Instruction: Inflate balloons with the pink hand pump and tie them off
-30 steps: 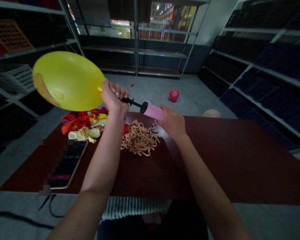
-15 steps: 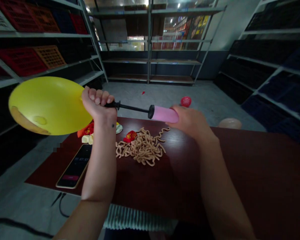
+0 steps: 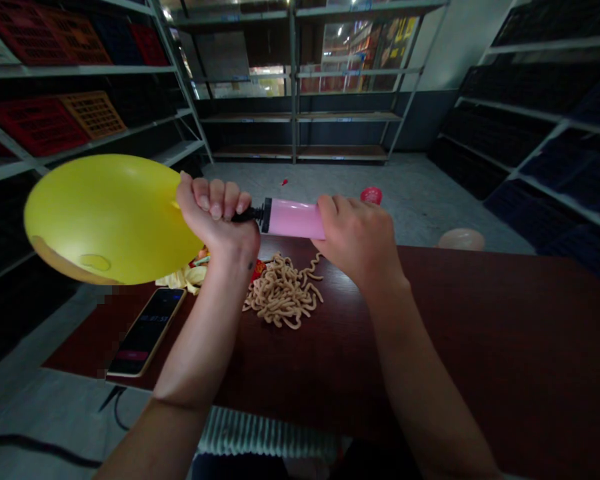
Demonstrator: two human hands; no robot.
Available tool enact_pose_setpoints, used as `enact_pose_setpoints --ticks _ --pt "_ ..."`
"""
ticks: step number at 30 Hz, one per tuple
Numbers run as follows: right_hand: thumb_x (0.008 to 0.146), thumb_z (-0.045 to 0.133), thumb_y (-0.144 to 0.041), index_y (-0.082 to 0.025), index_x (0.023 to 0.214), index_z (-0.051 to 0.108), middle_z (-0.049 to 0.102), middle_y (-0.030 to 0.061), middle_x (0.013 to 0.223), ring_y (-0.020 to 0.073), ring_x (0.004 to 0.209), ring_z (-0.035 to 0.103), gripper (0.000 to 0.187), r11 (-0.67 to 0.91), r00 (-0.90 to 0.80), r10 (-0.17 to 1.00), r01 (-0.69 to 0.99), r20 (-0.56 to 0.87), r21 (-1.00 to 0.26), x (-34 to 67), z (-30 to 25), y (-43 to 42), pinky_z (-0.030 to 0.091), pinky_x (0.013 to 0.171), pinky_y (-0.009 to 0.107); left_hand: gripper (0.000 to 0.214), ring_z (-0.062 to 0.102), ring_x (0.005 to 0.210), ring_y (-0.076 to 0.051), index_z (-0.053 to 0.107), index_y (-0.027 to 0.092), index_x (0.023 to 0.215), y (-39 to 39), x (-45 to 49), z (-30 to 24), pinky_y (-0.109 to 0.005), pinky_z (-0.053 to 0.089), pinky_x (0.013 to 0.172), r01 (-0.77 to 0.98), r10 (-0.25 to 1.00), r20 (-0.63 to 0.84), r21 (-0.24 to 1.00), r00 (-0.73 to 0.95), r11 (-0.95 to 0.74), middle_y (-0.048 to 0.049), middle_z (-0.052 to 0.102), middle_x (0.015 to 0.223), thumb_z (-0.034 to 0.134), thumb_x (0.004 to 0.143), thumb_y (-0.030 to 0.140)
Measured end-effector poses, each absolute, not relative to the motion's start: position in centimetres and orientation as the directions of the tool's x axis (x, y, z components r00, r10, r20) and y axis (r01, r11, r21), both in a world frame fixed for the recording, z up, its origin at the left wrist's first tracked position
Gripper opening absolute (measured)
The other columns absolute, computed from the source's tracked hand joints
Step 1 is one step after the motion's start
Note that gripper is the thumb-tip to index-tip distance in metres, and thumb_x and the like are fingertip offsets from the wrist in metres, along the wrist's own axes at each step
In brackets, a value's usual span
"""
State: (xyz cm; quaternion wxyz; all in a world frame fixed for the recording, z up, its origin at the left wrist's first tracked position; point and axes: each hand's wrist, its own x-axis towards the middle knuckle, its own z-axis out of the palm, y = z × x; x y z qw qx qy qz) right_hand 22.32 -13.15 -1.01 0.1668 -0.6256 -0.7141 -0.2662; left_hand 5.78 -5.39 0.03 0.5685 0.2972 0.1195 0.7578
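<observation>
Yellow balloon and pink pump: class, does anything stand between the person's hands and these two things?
Nothing visible does. The left hand grips the yellow balloon at its neck on the nozzle; the right hand holds the pink pump directly.

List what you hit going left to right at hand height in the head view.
Yellow balloon → left hand → pink pump → right hand → pale balloon on the floor beyond the table.

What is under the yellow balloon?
Under the balloon lie limp balloons and a phone on the table. The balloon and left hand hide most of that pile.
</observation>
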Motion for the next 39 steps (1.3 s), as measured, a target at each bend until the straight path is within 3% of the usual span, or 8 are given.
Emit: enact_pose_setpoints --ticks 12,21,27,33,39 --pt "0.085 0.052 -0.016 -0.023 0.118 0.057 0.069 0.0071 0.110 0.0244 0.095 0.060 0.035 0.199 -0.205 0.786 0.977 0.583 0.074 23.7 -2.3 -12.0 0.037 0.076 0.033 0.059 0.019 0.036 -0.010 0.018 0.020 0.050 -4.1 5.2 0.0 -0.028 0.025 0.045 -0.733 0.918 0.332 0.565 -0.217 -0.378 0.0053 0.016 0.043 0.052 0.097 0.031" --pt "0.089 0.051 -0.023 -0.024 0.115 0.059 0.069 0.0083 0.107 0.0255 0.096 0.058 0.027 0.089 -0.132 0.780 0.991 0.611 0.100 27.1 -1.8 -12.1 0.036 0.083 0.038 0.053 0.021 0.036 -0.010 0.017 0.020 0.054 -2.7 2.3 0.2 -0.028 0.025 0.044 -0.772 0.895 0.361 0.479 -0.261 -0.418 0.0055 0.015 0.043 0.050 0.095 0.028" --pt "0.091 0.050 -0.029 -0.022 0.112 0.061 0.068 0.0086 0.101 0.0270 0.096 0.057 0.025 0.011 -0.077 0.743 0.995 0.665 0.104 28.7 -1.4 -12.8 0.036 0.083 0.040 0.044 0.019 0.035 -0.010 0.020 0.020 0.058 -3.9 1.6 1.6 -0.028 0.020 0.045 -0.869 0.918 0.257 0.322 -0.303 -0.377 0.0057 0.017 0.043 0.030 0.101 0.017" --pt "0.091 0.049 -0.028 -0.021 0.110 0.060 0.066 0.0095 0.097 0.0265 0.094 0.057 0.023 -0.037 -0.055 0.743 0.992 0.667 0.124 28.4 -0.8 -13.5 0.036 0.081 0.040 0.044 0.019 0.036 -0.010 0.020 0.019 0.060 -4.5 1.9 1.8 -0.028 0.019 0.047 -0.851 0.906 0.289 0.340 -0.310 -0.400 0.0056 0.017 0.044 0.030 0.102 0.019" --pt "0.090 0.049 -0.024 -0.016 0.107 0.059 0.065 0.0116 0.095 0.0273 0.093 0.056 0.022 -0.050 -0.068 0.758 0.985 0.648 0.163 27.1 -0.5 -13.7 0.035 0.081 0.041 0.044 0.017 0.036 -0.009 0.018 0.019 0.061 -4.9 3.5 2.1 -0.026 0.019 0.044 -0.862 0.922 0.206 0.334 -0.328 -0.381 0.0060 0.016 0.044 0.028 0.103 0.020"
